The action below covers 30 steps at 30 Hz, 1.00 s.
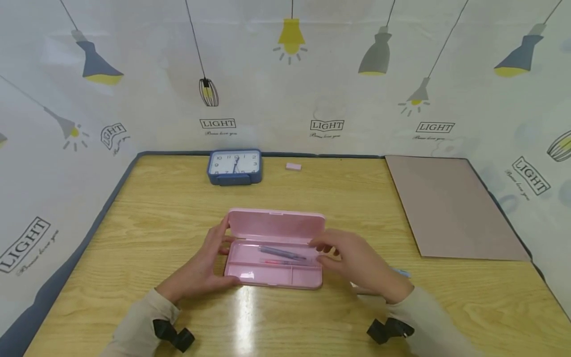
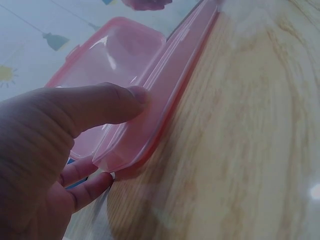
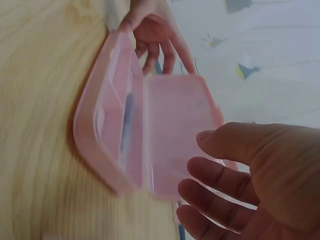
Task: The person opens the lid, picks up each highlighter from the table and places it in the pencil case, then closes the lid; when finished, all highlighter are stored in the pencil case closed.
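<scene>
A pink pencil case (image 1: 276,225) lies on the table with its lid raised, hinged at the far side. Inside its long back compartment are a grey pen (image 1: 281,252) and a pen with red or pink parts (image 1: 274,261). My left hand (image 1: 202,270) grips the case's left end; in the left wrist view its thumb (image 2: 112,102) presses the front wall. At the right end, my right hand (image 1: 357,255) has loosely bent fingers, and in the right wrist view they hold nothing, beside the raised lid (image 3: 175,120).
A blue clock (image 1: 235,167) stands at the back, with a small pink eraser (image 1: 293,166) to its right. A flat brownish-grey board (image 1: 459,208) lies at the right. Partly hidden by my right forearm is a light blue item (image 1: 403,273).
</scene>
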Each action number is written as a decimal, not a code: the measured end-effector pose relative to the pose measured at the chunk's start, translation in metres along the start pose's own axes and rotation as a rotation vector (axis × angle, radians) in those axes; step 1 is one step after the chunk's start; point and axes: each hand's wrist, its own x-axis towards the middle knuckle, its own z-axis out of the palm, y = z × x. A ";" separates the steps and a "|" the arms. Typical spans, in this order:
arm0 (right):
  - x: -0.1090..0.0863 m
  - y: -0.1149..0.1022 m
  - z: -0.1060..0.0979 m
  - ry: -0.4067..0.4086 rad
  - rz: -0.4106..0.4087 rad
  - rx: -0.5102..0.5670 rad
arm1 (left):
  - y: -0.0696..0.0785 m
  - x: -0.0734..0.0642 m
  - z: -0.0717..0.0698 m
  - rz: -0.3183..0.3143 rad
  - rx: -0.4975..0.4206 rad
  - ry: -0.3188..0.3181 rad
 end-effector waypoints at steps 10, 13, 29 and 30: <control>-0.050 0.045 -0.037 0.042 0.124 -0.076 | 0.000 0.001 0.000 0.000 0.002 -0.002; -0.063 0.058 -0.045 0.023 0.171 -0.081 | -0.001 0.001 0.000 0.002 -0.004 0.000; -0.093 0.100 -0.037 0.072 0.148 -0.163 | -0.003 0.001 0.001 -0.008 -0.007 -0.005; -0.094 0.101 -0.036 0.071 0.148 -0.170 | -0.003 0.001 0.001 -0.010 -0.010 -0.006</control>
